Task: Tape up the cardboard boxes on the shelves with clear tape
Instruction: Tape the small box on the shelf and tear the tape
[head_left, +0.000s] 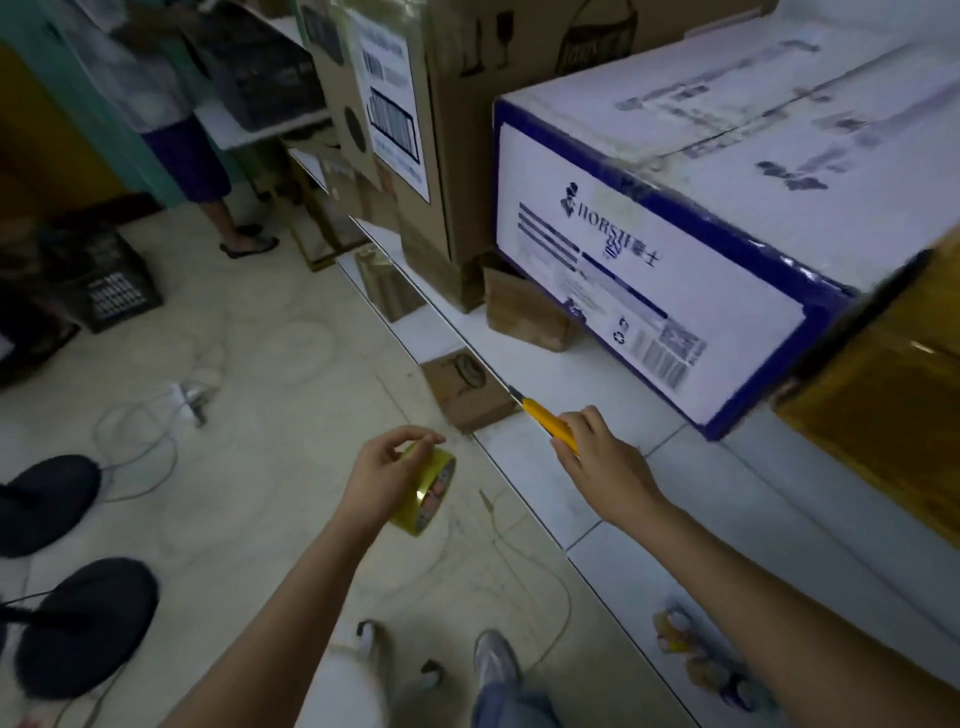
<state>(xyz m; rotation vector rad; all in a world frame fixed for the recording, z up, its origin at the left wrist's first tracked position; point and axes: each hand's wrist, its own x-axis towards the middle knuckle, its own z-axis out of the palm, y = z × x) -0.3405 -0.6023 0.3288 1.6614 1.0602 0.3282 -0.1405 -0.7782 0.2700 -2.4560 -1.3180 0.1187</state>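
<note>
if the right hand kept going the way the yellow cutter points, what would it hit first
Probably the small brown cardboard box just past the cutter tip, below the shelf edge. Depth is unclear, so the right hand might pass above it.

Blurred print and cut-off edges

The white box (727, 218) runs off the right edge, its top print smeared; the brown box (883, 415) beside it is cropped; the right hand (602, 457) hides the yellow knife (550, 421) handle's rear; small items (696, 654) below are unreadable.
</note>
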